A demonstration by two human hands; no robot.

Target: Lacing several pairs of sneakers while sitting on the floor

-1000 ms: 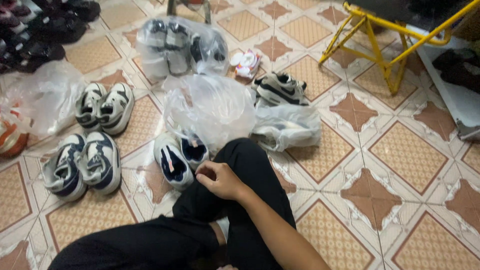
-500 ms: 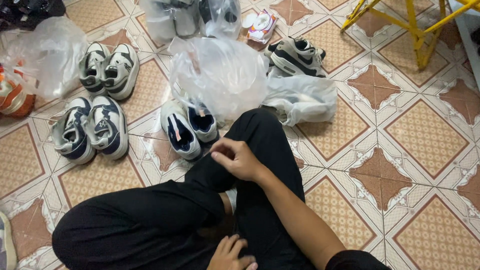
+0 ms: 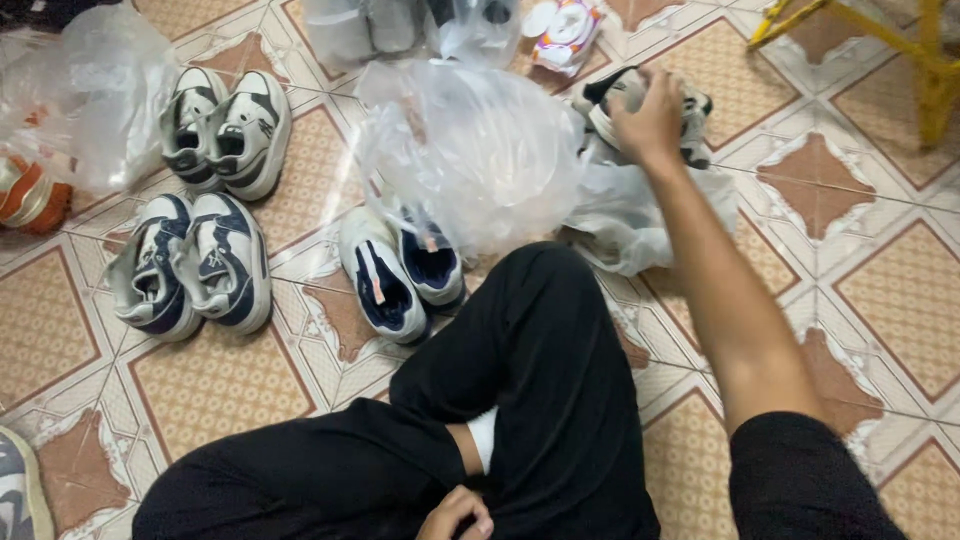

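The right hand (image 3: 652,118) is stretched far forward over the tiled floor (image 3: 880,290) and lies on a white and black shoe (image 3: 640,100), fingers curled over its upper so that it seems to be closing on it, though the palm hides how firm the hold is. That shoe sits at the far side of the scene, just beyond a crumpled clear plastic bag (image 3: 625,215) and beside a larger puffed-up plastic bag (image 3: 475,150). The left hand (image 3: 455,518) shows only at the bottom edge, resting against the black trouser leg (image 3: 530,380), fingers loosely bent and holding nothing that can be seen. A shoe of this kind is likely light, with a stiff sole and a softer padded upper; it should not be slippery or fragile. Gripping across the top near the laces or by the heel collar would give a sure hold, and the thin bag touching it may cling and drag along. A white and navy pair (image 3: 400,275) stands near the knee, and two more pairs (image 3: 200,270) stand to the left.
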